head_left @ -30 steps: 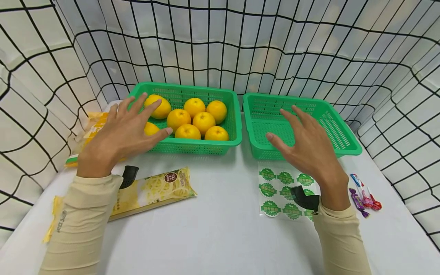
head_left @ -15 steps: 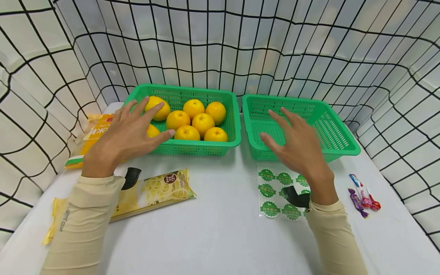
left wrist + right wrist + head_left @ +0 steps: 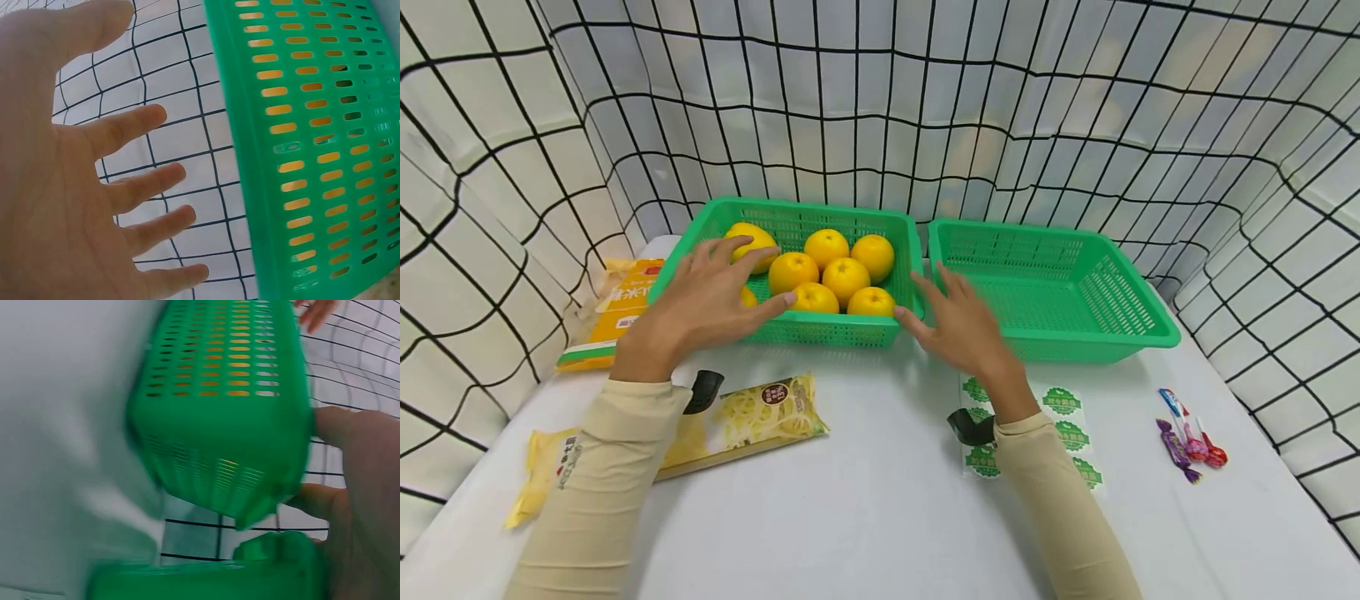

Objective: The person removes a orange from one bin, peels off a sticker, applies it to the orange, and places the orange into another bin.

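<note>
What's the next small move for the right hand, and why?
Probably ease the right hand left, over the orange at the near right corner of the left basket: the hand is open and holds nothing, and that orange looks closest to it.

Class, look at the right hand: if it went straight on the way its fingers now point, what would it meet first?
The right hand would probably meet the green basket of oranges first, at its right end, though depth there is hard to judge.
</note>
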The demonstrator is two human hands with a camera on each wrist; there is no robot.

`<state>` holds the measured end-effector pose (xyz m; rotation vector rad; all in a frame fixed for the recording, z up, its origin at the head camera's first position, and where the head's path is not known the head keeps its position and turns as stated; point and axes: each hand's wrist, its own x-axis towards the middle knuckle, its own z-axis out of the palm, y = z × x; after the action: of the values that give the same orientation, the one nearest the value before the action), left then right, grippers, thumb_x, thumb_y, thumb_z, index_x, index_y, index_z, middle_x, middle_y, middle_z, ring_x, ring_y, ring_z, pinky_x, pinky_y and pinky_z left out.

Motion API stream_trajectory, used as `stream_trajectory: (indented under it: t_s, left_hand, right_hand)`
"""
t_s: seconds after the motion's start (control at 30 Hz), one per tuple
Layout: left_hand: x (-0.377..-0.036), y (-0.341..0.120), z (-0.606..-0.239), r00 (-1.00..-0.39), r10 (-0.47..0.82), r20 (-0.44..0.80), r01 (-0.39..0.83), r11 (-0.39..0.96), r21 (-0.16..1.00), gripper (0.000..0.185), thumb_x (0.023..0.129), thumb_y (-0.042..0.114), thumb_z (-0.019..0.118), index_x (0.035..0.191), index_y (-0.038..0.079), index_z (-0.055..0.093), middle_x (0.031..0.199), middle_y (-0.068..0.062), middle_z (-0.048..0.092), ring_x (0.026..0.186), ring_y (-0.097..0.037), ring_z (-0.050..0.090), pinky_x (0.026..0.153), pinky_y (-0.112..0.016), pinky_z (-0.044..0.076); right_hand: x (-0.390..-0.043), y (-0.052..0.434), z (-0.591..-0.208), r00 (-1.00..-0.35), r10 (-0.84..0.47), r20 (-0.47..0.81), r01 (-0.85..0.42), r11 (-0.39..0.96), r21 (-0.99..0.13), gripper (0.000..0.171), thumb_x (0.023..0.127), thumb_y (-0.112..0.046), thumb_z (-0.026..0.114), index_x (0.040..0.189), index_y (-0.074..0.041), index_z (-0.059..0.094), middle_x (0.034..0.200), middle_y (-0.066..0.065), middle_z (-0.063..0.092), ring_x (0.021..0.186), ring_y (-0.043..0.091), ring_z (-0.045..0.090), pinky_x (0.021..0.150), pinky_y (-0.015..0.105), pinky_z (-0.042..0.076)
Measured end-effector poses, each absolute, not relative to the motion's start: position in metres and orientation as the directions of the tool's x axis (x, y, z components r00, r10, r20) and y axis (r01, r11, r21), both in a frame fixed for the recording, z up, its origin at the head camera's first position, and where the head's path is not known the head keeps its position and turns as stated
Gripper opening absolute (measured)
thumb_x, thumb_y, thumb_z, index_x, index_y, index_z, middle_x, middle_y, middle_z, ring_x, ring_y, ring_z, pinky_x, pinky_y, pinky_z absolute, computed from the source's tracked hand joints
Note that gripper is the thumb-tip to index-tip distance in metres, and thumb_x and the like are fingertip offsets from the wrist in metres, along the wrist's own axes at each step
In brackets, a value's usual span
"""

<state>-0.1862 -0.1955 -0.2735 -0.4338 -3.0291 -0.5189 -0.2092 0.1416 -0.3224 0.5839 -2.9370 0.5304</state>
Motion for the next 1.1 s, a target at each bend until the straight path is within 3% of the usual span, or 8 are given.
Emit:
stream_trajectory:
  t_s: [0.23, 0.37, 0.5, 0.67, 0.87, 1.1]
  left_hand:
    - [-0.202, -0.206, -0.279, -0.939, 0.328, 0.101, 0.338, 0.829, 0.445, 0.077, 0.103, 0.054, 0.065, 0.165, 0.017, 0.037, 0.172, -0.023, 0.022, 0.155, -0.051, 0.017, 0.122, -0.075, 0.014]
    - [-0.230, -0.210, -0.275, -0.925, 0.380, 0.030, 0.328, 0.756, 0.567, 0.078, 0.103, 0.047, 0.067, 0.166, 0.017, 0.034, 0.171, -0.023, 0.023, 0.156, -0.050, 0.021, 0.121, -0.076, 0.018]
    - [-0.265, -0.218, -0.263, -0.907, 0.410, -0.093, 0.249, 0.703, 0.666, 0.078, 0.104, 0.046, 0.067, 0.167, 0.019, 0.030, 0.170, -0.023, 0.026, 0.153, -0.049, 0.029, 0.117, -0.073, 0.030]
    - [-0.295, -0.227, -0.252, -0.871, 0.441, -0.216, 0.138, 0.642, 0.755, 0.079, 0.103, 0.053, 0.066, 0.166, 0.023, 0.031, 0.170, -0.014, 0.030, 0.155, -0.041, 0.030, 0.118, -0.069, 0.036]
    - [-0.314, -0.230, -0.276, -0.873, 0.423, -0.244, 0.033, 0.549, 0.835, 0.076, 0.104, 0.047, 0.066, 0.166, 0.022, 0.030, 0.172, -0.014, 0.028, 0.157, -0.041, 0.028, 0.116, -0.070, 0.039]
    - [-0.323, -0.223, -0.301, -0.828, 0.432, -0.358, -0.070, 0.553, 0.830, 0.074, 0.102, 0.044, 0.070, 0.163, 0.019, 0.035, 0.174, -0.014, 0.018, 0.158, -0.041, 0.023, 0.115, -0.068, 0.041]
  right_hand:
    - [-0.212, 0.137, -0.330, -0.940, -0.323, 0.110, -0.341, 0.876, -0.341, 0.073, 0.107, -0.066, 0.040, 0.168, -0.026, 0.033, 0.178, 0.013, 0.015, 0.162, 0.043, 0.016, 0.126, 0.068, 0.022]
    - [-0.211, 0.139, -0.331, -0.944, -0.312, 0.106, -0.329, 0.881, -0.341, 0.073, 0.107, -0.068, 0.038, 0.169, -0.028, 0.031, 0.178, 0.012, 0.012, 0.163, 0.043, 0.013, 0.128, 0.066, 0.017]
    - [-0.213, 0.140, -0.331, -0.943, -0.315, 0.104, -0.332, 0.886, -0.325, 0.074, 0.107, -0.068, 0.037, 0.169, -0.028, 0.029, 0.178, 0.012, 0.012, 0.163, 0.042, 0.012, 0.129, 0.066, 0.016]
    - [-0.213, 0.138, -0.332, -0.940, -0.324, 0.108, -0.342, 0.884, -0.318, 0.075, 0.107, -0.069, 0.038, 0.169, -0.029, 0.029, 0.178, 0.012, 0.013, 0.163, 0.042, 0.013, 0.129, 0.065, 0.016]
    - [-0.212, 0.134, -0.333, -0.938, -0.329, 0.111, -0.347, 0.879, -0.326, 0.075, 0.106, -0.070, 0.038, 0.169, -0.029, 0.030, 0.178, 0.012, 0.013, 0.163, 0.043, 0.015, 0.128, 0.066, 0.017]
    - [-0.213, 0.135, -0.334, -0.938, -0.324, 0.127, -0.348, 0.883, -0.315, 0.075, 0.107, -0.069, 0.038, 0.169, -0.028, 0.031, 0.178, 0.013, 0.014, 0.161, 0.043, 0.019, 0.127, 0.067, 0.021]
